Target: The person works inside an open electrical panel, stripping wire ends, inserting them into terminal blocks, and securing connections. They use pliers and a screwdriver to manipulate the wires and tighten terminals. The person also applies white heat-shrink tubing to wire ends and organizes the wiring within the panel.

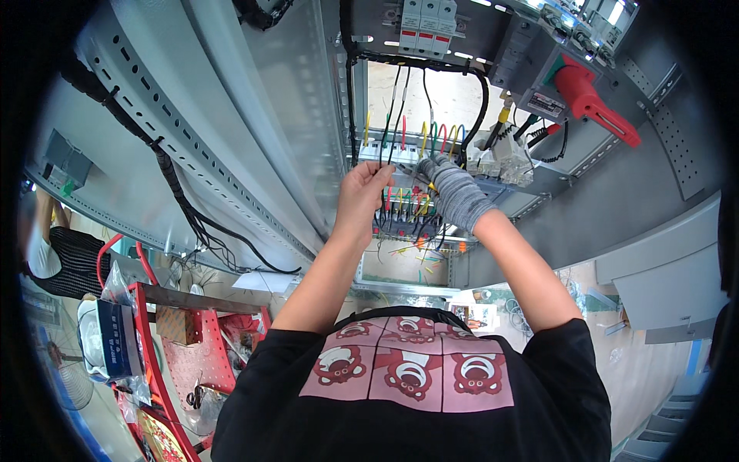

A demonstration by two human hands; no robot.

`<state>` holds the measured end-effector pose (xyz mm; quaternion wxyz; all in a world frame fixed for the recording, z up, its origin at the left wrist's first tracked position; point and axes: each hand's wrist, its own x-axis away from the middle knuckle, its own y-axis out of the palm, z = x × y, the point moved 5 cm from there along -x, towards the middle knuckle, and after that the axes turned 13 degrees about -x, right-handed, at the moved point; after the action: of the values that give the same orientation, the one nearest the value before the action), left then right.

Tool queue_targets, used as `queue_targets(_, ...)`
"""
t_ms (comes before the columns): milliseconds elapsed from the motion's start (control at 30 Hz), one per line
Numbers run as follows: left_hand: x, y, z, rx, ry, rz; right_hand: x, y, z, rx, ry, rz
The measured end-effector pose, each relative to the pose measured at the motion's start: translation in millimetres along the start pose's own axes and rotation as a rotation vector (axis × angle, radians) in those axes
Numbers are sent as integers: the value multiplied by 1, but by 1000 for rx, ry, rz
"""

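Note:
My bare left hand [365, 199] is closed, thumb and fingertips pinching a thin black wire [396, 132] that hangs from the loom above. A grey knitted glove covers my right hand [456, 194]. It is closed around what look like pliers [424, 182], with a bit of yellow on the handle; their jaws point toward the left fingertips. Both hands are in front of a terminal row [373, 152] with short yellow, green, red and blue wires. Below sits a row of small devices [400, 223] with more coloured and black wires, partly hidden by the right hand.
Metal cabinet walls [281, 92] flank the hands. Three white breakers [428, 29] sit above, and a red rotary handle [593, 100] juts out at the upper right. A black cable bundle [173, 185] hangs at left. A red cart [192, 350] stands lower left; another person [73, 258] is beyond.

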<state>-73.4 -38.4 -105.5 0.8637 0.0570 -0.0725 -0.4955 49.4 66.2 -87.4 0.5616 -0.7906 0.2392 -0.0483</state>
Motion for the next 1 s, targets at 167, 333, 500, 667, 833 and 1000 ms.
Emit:
queue_targets(167, 2, -1, 2, -23, 0, 22, -6, -11, -6, 88, 102, -97)
queue_targets(333, 1, 0, 2, -17, 0, 11, -8, -16, -8, 196, 56, -83)
queue_targets(500, -1, -3, -2, -43, -7, 29, -13, -19, -12, 314, -28, -66)
queue_targets(667, -1, -6, -1, -33, 2, 16, -13, -12, -3, -3, 69, -227)
queue_targets(833, -4, -5, -7, -29, 7, -12, -14, 12, 18, -203, -14, -155)
queue_targets(1000, -7, -8, -9, -51, 8, -8, -18, 4, 11, -52, 36, -245)
